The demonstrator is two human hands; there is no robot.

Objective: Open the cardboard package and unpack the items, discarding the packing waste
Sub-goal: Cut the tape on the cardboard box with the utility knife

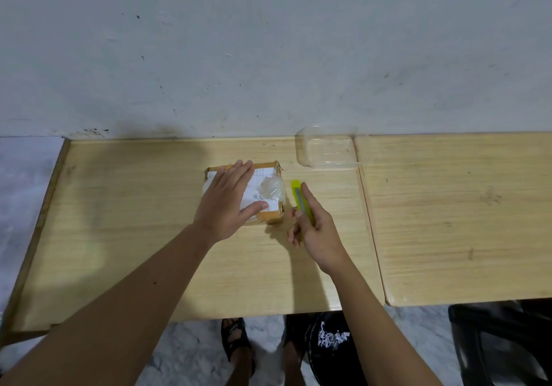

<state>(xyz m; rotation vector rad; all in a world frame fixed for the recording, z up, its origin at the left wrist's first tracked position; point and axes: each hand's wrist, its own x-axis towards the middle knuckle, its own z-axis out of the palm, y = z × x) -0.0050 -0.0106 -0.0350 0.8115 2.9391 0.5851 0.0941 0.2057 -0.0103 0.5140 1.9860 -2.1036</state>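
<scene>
A small cardboard package with a white label and clear tape lies on the wooden table, near its middle. My left hand rests flat on top of the package, fingers spread. Just right of the package, my right hand grips a yellow-green box cutter, index finger laid along it, tip pointing away from me. The cutter is beside the package's right edge, not touching it as far as I can tell.
A clear plastic container sits at the table's back edge against the wall. A second wooden table adjoins on the right. Below the front edge are my sandalled feet and a black bin holding white scraps.
</scene>
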